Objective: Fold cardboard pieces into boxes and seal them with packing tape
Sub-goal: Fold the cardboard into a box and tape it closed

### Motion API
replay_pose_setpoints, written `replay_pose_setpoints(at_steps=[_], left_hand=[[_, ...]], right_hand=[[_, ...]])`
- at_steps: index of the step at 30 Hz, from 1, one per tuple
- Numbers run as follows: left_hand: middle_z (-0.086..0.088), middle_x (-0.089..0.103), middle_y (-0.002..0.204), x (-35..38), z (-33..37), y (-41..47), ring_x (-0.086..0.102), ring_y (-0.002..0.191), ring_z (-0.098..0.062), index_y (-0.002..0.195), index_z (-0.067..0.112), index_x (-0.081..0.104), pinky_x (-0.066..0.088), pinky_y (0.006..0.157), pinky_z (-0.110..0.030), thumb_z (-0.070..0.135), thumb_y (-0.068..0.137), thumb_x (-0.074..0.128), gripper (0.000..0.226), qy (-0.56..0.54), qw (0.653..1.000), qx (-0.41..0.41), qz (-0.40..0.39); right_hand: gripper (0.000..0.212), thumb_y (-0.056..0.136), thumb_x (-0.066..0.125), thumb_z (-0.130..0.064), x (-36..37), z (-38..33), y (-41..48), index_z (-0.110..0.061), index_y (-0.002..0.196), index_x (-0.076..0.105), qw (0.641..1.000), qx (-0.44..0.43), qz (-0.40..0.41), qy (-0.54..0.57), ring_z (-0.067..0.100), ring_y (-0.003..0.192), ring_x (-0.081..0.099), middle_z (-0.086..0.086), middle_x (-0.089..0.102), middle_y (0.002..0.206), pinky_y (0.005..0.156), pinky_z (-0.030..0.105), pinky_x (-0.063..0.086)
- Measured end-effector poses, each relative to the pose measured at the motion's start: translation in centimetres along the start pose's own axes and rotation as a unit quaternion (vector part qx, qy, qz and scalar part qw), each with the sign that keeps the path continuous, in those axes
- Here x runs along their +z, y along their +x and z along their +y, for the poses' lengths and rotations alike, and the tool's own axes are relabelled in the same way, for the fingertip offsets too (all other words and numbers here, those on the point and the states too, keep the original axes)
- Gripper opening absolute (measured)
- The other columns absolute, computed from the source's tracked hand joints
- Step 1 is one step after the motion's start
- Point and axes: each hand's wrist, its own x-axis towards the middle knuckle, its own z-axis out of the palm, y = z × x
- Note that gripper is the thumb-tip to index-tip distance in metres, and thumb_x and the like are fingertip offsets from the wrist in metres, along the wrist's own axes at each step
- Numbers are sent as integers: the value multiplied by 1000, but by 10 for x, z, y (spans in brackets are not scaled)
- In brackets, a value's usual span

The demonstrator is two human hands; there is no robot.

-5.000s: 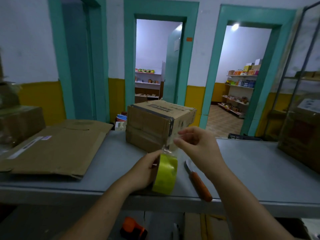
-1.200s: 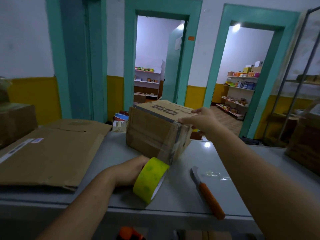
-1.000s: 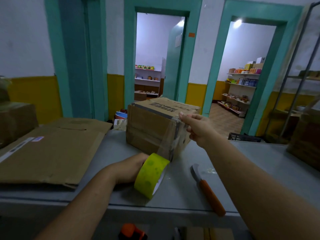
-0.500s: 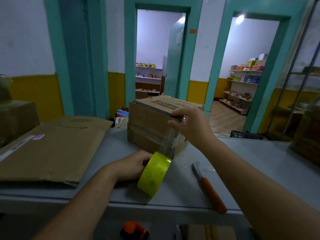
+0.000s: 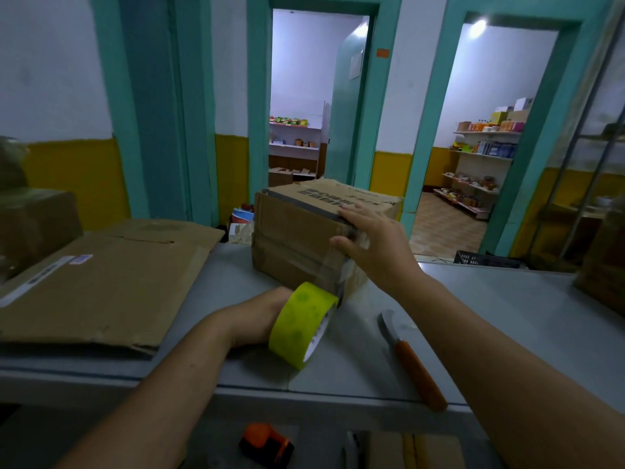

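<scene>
The cardboard box [image 5: 297,238] on the grey table [image 5: 507,299] now has the right hand [image 5: 375,245] pressed flat, fingers straight, on its near top corner instead of pinching, the left hand [image 5: 263,316] gripping the tape roll [image 5: 301,319] below, so the clear strip [image 5: 329,269] seems anchored at its end.

A closed brown cardboard box [image 5: 297,245], black print on top, stands upright. Just before its near corner a yellow tape roll [image 5: 302,319] tilts on edge, its clear tape strip [image 5: 333,265] running up that corner. Left of the box lies flattened cardboard [image 5: 101,286].
</scene>
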Motion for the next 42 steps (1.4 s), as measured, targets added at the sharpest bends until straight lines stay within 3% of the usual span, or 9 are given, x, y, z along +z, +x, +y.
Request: replay_pose_setpoints(at_steps=[6, 11, 16, 24, 29, 33, 36, 38, 42], left_hand=[[5, 78, 95, -3, 4, 2, 70, 90, -1, 107, 6, 75, 54, 78, -19, 6, 99, 70, 10, -7, 1000, -20, -17], [-23, 68, 133, -2, 11, 7, 67, 120, -38, 130, -1, 66, 57, 103, -47, 5, 97, 71, 34, -136, 985, -108, -14], [-4, 80, 92, 2, 19, 17, 77, 81, -16, 111, 16, 70, 64, 77, -32, 7, 104, 57, 17, -247, 948, -194, -50], [11, 79, 89, 5, 17, 17, 76, 81, -9, 128, 25, 59, 61, 70, -30, 7, 92, 73, 42, -221, 959, -161, -70], [13, 78, 99, 3, 14, 14, 75, 94, -9, 132, 28, 58, 59, 83, -42, 1, 94, 72, 49, -154, 976, -134, -79], [25, 77, 93, 7, 13, 11, 73, 90, 5, 113, 34, 59, 61, 90, -36, -9, 92, 69, 49, -140, 982, -116, -49], [24, 70, 110, 3, 10, 14, 68, 99, 13, 122, 40, 52, 59, 94, -33, -6, 91, 74, 60, -82, 989, -87, -83], [14, 69, 119, 2, 11, 15, 71, 109, -2, 136, 44, 45, 61, 92, -42, -7, 88, 78, 78, -70, 988, -81, -113], [4, 72, 113, 8, 9, 16, 75, 98, -19, 145, 43, 41, 62, 70, -33, -13, 90, 70, 84, -140, 976, -107, -131]], right_hand=[[40, 99, 65, -34, 1, 2, 1, -16, 135, 65, 998, -40, 33, -30, 23, 121, 54, 2, 66, 130, 98, 55, 50], [36, 100, 64, -31, -8, 0, 9, -14, 132, 68, 997, -34, 67, 3, 18, 114, 54, 3, 69, 123, 91, 41, 52], [32, 100, 66, -28, -10, -5, 19, -12, 127, 71, 995, -40, 89, 30, 9, 102, 49, 3, 71, 113, 82, 29, 44], [25, 101, 62, -29, -28, -5, 36, -15, 117, 76, 991, -14, 124, 54, 14, 92, 61, -1, 72, 98, 80, 33, 54], [22, 101, 64, -28, -46, -16, 47, -15, 111, 78, 992, -21, 110, 65, 2, 78, 63, -9, 70, 88, 67, 18, 48], [20, 101, 64, -25, -50, -19, 45, -13, 107, 79, 989, -15, 121, 83, 11, 80, 68, -3, 74, 89, 73, 32, 59], [19, 101, 64, -23, -50, -22, 41, -13, 105, 80, 987, -10, 131, 92, 15, 82, 70, 0, 76, 90, 77, 38, 61], [19, 101, 65, -23, -51, -23, 41, -14, 106, 80, 987, -5, 131, 96, 13, 81, 70, -1, 75, 88, 76, 37, 62], [20, 101, 65, -24, -58, -25, 44, -14, 111, 79, 987, 0, 126, 96, 4, 79, 68, -8, 72, 85, 72, 24, 60]])
